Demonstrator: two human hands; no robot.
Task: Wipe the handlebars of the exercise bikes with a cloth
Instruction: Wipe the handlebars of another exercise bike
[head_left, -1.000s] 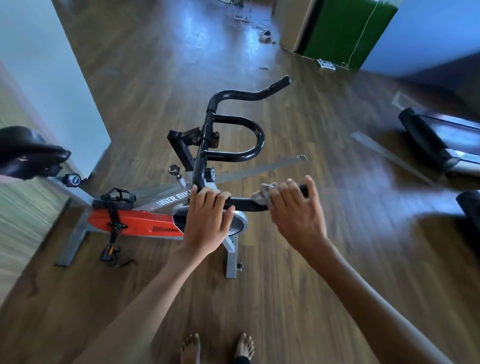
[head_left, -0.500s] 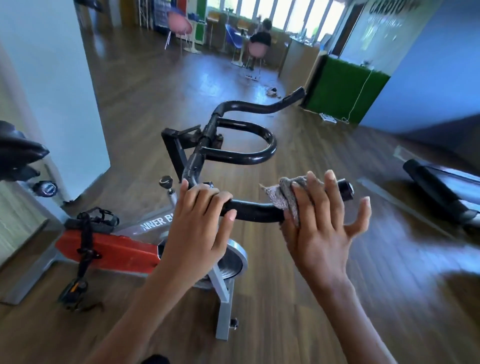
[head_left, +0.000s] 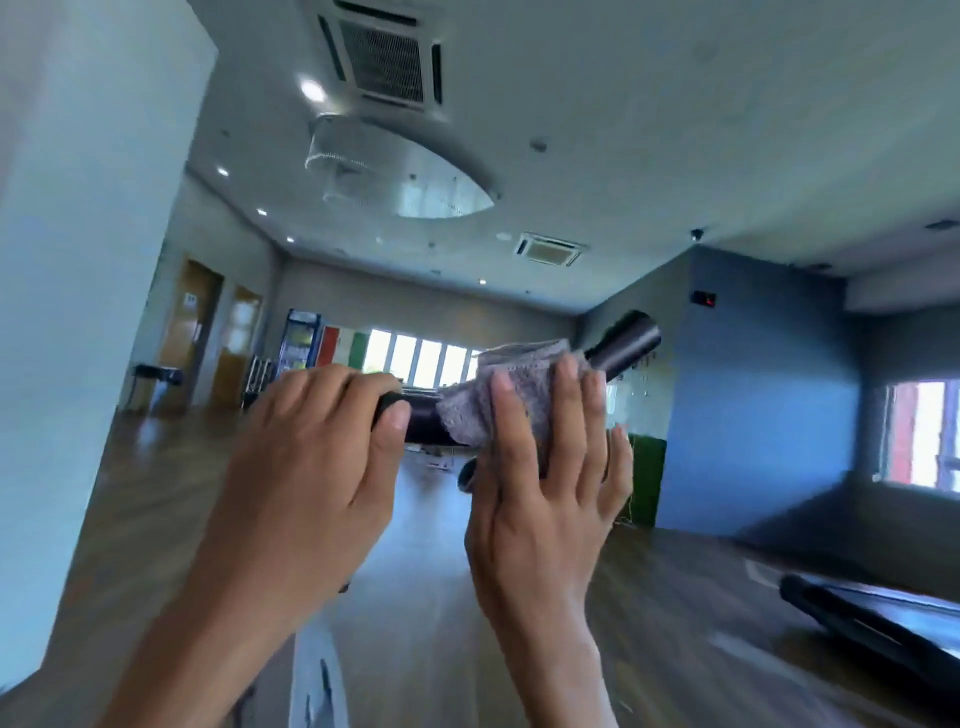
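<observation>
Head view | your left hand (head_left: 311, 467) grips the handlebar (head_left: 628, 340), fingers curled | your right hand (head_left: 545, 499) presses the cloth (head_left: 514, 364) onto it, fingers straight.

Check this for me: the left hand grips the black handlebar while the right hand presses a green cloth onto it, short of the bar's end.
Not quite: the cloth is grey, not green, as the head view shows. The rest holds: the left hand grips the black handlebar while the right hand presses the cloth onto it, short of the bar's end.
</observation>
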